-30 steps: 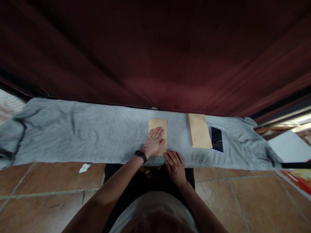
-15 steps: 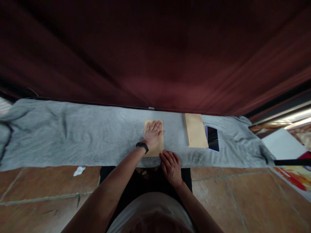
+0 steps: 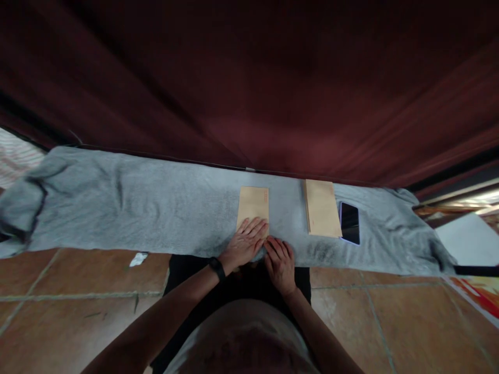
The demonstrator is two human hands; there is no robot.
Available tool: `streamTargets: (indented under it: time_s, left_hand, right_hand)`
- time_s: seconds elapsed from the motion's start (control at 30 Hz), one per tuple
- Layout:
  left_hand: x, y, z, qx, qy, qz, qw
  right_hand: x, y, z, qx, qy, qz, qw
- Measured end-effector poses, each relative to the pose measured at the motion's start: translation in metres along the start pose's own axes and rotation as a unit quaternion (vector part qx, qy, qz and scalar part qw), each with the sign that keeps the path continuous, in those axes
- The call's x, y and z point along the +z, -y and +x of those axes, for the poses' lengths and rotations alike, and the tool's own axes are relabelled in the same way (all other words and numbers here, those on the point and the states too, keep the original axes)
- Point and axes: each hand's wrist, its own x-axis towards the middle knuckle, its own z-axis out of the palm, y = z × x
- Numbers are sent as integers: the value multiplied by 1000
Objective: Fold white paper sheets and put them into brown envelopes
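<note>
A tan paper envelope (image 3: pixel 253 201) with small red printing near its top right corner lies upright on the grey cloth in front of me. My left hand (image 3: pixel 245 241), a black band at its wrist, presses flat over the envelope's lower part with fingers extended. At the lower right corner rests my right hand (image 3: pixel 279 262), its fingers loosely bent and slightly apart, the tips touching or very near the paper edge. The envelope's bottom edge is mostly hidden by my hands.
To the right lies a stack of tan envelopes (image 3: pixel 323 209), with a phone (image 3: pixel 350 223) in a purple case beside it. Grey cloth (image 3: pixel 175 202) covers the narrow surface. Dark red fabric (image 3: pixel 249 104) hangs behind. A white scrap (image 3: pixel 138 258) lies on the tiled floor.
My left hand has slid down the envelope toward me, uncovering its upper part and red printing. My right hand stays by the lower right corner. The whole view has shifted slightly.
</note>
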Motion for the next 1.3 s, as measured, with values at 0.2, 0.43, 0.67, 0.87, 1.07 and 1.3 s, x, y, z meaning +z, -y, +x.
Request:
streamTargets:
  time_s: [0.2,0.43,0.67,0.87,1.07,1.3]
  left_hand:
    - [-11,-9,-30,11,9,26,1000]
    - [-10,-21,-49,-39,22,22,999]
    - [-6,-24,-52,-76,-14,-8,997]
    - [0,-19,-49,-97,-53,-48,993]
    - [5,-17,-45,-149,-107,-166,969]
    - [-3,-9,-44,-334,-209,-417,819]
  right_hand:
    - [-3,2,9,55,15,41,998]
    - [-4,3,29,175,16,103,979]
    - [-2,-1,45,214,28,162,963]
    - [4,6,46,252,-3,256,933]
    - [10,14,46,339,23,410,847]
    - [11,5,46,401,-31,524,751]
